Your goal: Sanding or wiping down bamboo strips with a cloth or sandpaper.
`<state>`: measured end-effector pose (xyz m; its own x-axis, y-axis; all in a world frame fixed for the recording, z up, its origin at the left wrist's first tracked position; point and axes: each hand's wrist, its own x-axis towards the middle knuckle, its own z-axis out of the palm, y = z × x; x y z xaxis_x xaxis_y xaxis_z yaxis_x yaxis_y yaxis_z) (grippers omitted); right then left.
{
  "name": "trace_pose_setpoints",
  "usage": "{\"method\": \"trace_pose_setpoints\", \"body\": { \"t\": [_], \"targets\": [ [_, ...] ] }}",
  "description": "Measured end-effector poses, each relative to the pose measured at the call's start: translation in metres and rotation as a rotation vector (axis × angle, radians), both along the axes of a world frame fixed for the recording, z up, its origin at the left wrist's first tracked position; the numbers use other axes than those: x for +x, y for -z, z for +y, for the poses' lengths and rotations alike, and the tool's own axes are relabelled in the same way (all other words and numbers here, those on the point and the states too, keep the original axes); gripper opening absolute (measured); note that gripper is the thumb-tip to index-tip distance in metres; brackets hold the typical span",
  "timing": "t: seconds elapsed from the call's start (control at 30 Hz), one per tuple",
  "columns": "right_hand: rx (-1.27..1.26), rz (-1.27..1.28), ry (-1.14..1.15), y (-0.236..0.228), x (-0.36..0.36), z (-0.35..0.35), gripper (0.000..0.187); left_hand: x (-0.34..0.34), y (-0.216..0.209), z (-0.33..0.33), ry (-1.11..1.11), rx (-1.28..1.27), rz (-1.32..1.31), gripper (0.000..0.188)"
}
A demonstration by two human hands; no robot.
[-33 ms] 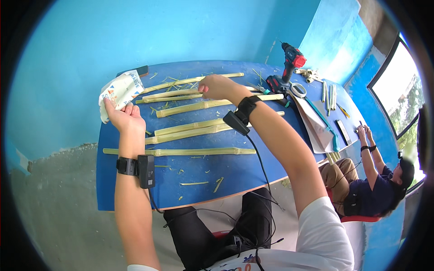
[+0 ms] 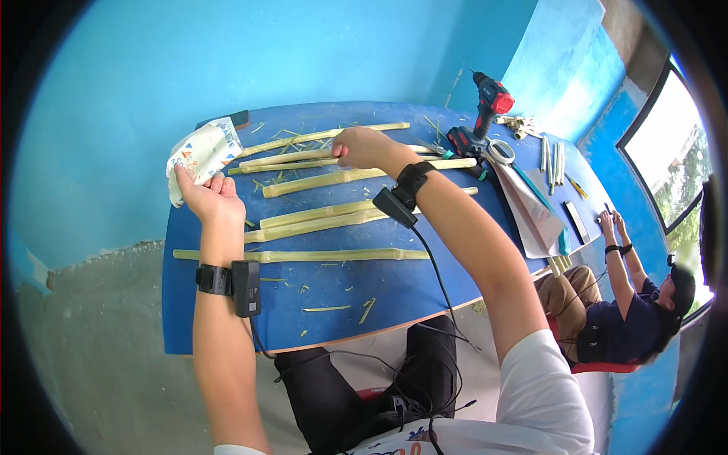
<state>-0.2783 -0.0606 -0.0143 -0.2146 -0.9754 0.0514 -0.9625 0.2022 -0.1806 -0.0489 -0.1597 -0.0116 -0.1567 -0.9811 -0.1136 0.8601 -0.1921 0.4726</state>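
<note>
My left hand (image 2: 208,196) is closed on a crumpled sheet of sandpaper (image 2: 203,154), white with coloured print on its back, held above the table's far left. My right hand (image 2: 364,147) is curled, fingers pressed together, over a pale bamboo strip (image 2: 284,159). Whether it grips that strip or some small piece is hidden. Nearer me lie a longer bamboo strip (image 2: 322,182), a close-set pair of bamboo strips (image 2: 318,227) and a single bamboo strip (image 2: 341,255). Beyond the right hand another bamboo strip (image 2: 303,139) lies among shavings.
On the blue table (image 2: 205,303), a cordless drill (image 2: 485,114) stands upright at the back right. Beside it are a roll of tape (image 2: 500,152), white papers (image 2: 531,212) and thin sticks (image 2: 556,163). A dark block (image 2: 235,120) lies far left. A co-worker (image 2: 622,318) sits right.
</note>
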Motion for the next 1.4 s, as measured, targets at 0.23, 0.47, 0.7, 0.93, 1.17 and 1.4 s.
{"method": "trace_pose_setpoints", "body": {
  "t": [0.23,0.47,0.7,0.93,1.17,1.4],
  "targets": [
    [-0.089,0.103,0.021,0.013,0.006,0.003,0.012,-0.006,0.0,0.006,0.055,-0.036,0.017,0.032],
    [-0.65,-0.024,0.08,-0.015,0.014,0.023,0.01,-0.008,0.008,-0.002,0.185,-0.059,0.109,0.038],
    [-0.919,0.161,0.008,-0.019,0.033,0.031,0.006,-0.014,0.018,-0.013,0.268,-0.254,0.002,0.04],
    [-0.864,0.131,-0.104,0.001,0.027,0.043,0.006,-0.018,0.013,-0.006,0.397,-0.371,-0.104,0.035],
    [-0.811,-0.026,-0.199,0.009,0.069,0.042,0.008,-0.021,0.009,0.018,0.486,-0.416,-0.17,0.025],
    [-0.71,-0.052,-0.146,-0.008,0.057,0.047,0.01,-0.025,0.011,-0.004,0.381,-0.422,-0.119,0.023]
  ]
}}
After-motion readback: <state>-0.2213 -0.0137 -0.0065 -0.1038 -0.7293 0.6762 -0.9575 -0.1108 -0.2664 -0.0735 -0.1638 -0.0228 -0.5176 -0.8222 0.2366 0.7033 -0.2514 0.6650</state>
